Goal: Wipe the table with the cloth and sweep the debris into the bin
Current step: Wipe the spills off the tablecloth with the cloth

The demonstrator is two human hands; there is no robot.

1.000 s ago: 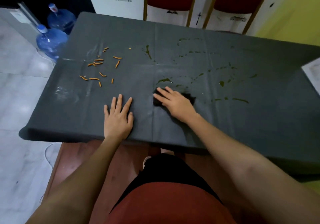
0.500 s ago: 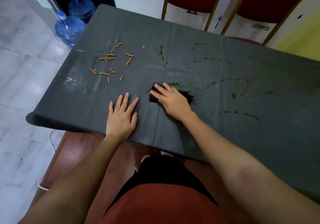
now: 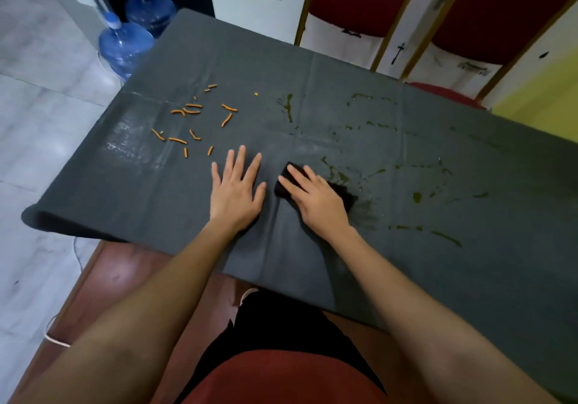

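The table (image 3: 312,90) carries a dark grey covering. The right hand (image 3: 316,198) lies palm down on a black cloth (image 3: 283,181), fingers extended and pressing it flat against the covering near the table's near edge. The left hand (image 3: 236,189) rests flat just left of the cloth, fingers spread, grasping nothing. Orange debris pieces (image 3: 194,122) lie scattered beyond the left hand, toward the table's left end. Green liquid smears (image 3: 416,197) run right of the cloth. Two blue water bottles (image 3: 125,44) stand on the floor past the table's far left corner.
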